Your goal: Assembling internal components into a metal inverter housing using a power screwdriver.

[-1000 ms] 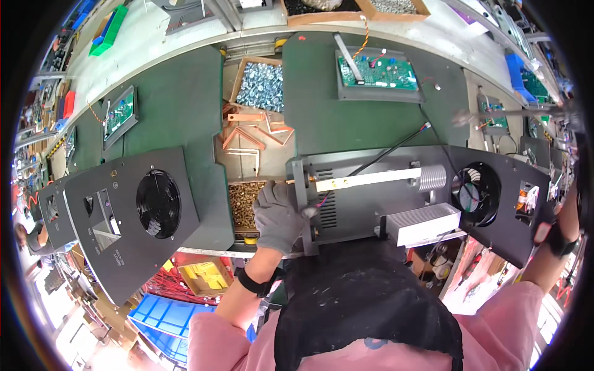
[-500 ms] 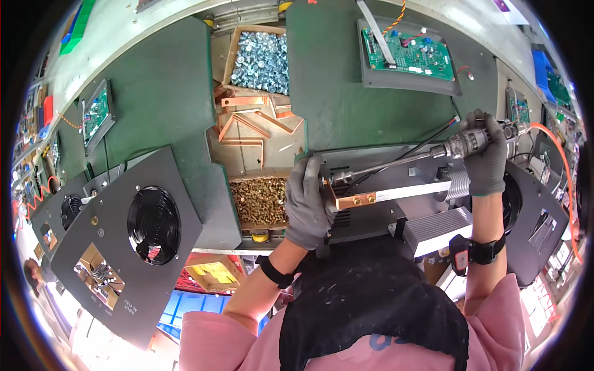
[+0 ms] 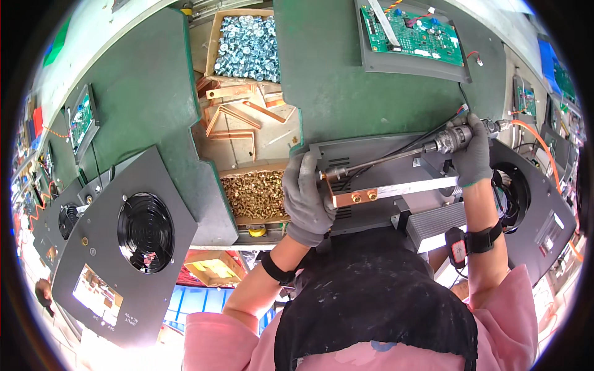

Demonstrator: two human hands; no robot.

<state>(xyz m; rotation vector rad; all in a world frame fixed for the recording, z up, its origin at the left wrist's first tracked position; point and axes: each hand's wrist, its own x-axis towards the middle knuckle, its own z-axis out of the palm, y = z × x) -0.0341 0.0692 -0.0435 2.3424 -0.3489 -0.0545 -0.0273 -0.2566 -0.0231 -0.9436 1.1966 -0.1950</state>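
Note:
My right hand (image 3: pixel 473 157), in a grey glove, wraps round the body of a metal air driver (image 3: pixel 448 140). Its long shaft reaches left, and the socket (image 3: pixel 336 174) at its end meets a small bolt on the upturned end of a copper bar (image 3: pixel 344 200). Beside that end, my gloved left hand (image 3: pixel 307 201) is closed against the bar, its fingertips partly hidden. Two brass-coloured bolts sit on the bar's flat face, where a silvery strip (image 3: pixel 416 186) runs off to the right. Behind lies a dark grey metal housing (image 3: pixel 390 148).
A finned heat sink (image 3: pixel 438 225) lies close to my apron. Left of my hands are a box of brass-coloured bolts (image 3: pixel 255 195), bent copper bars (image 3: pixel 234 135) and a box of silvery bolts (image 3: pixel 247 49). A circuit board (image 3: pixel 414 38) and a fan panel (image 3: pixel 105 247) flank them; an orange hose (image 3: pixel 544 145) trails right.
The view has shifted a little. My right hand and the driver sit slightly farther left and lower, with the socket still at the bar's end; my left hand stays against the bar.

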